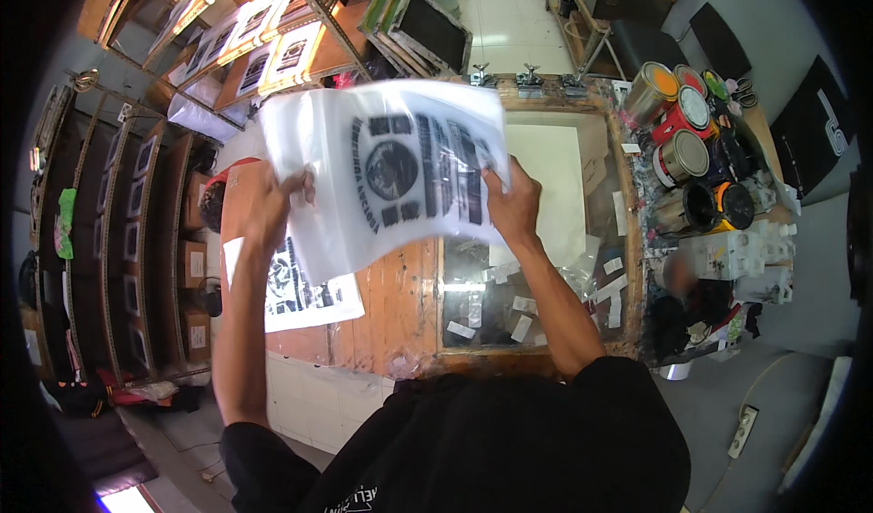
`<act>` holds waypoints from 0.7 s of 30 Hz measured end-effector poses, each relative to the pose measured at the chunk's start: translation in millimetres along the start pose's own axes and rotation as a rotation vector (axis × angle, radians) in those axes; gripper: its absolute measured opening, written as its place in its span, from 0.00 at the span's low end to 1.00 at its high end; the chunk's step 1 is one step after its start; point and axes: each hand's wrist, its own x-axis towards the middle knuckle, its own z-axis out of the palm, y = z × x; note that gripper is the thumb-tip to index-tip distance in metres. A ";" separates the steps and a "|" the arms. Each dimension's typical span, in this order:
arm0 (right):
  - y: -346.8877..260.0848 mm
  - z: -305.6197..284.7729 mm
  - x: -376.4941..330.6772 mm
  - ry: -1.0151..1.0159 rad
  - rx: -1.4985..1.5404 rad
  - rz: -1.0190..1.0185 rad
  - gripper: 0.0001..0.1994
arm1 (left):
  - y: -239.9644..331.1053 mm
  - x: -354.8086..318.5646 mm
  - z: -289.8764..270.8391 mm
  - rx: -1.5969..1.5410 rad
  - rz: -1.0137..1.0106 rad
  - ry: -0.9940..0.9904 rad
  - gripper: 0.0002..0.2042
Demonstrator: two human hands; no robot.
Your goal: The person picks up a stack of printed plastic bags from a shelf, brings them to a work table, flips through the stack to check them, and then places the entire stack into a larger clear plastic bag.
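Note:
A translucent plastic sheet point(311, 154) with black printing is held up over the worktable, bowed between my two hands. My left hand point(280, 206) grips its left side, with the fingers closed on the edge. At the right edge, my right hand point(515, 202) pinches the same sheet, thumb on the near face. Below my left hand lies a white printed sheet point(340, 306) on the wooden tabletop point(400, 299), partly hidden by my forearm. Under my right hand is a wood-framed glass panel point(423, 267) bearing a pale rectangular sheet point(547, 158) and several bits of tape point(521, 328).
Metal hinge clamps point(529, 80) line the panel's far edge. Paint cans point(682, 156) and white plastic bottles point(762, 254) crowd the right side. Framed screens point(429, 27) lean at the back. Shelves point(186, 186) stand left, with a drying rack point(314, 4) holding printed sheets behind.

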 end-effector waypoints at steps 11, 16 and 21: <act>84.1 0.1 -31.4 0.058 -0.001 0.088 0.15 | -182.9 -42.4 88.0 -0.277 -0.031 0.488 0.16; 22.2 -19.6 48.7 -0.155 -0.372 -0.173 0.11 | -174.1 -20.1 65.9 -0.091 0.177 0.519 0.09; 33.6 -35.7 124.0 -0.482 -0.394 0.210 0.15 | -146.1 19.1 31.8 -0.469 -0.208 0.266 0.06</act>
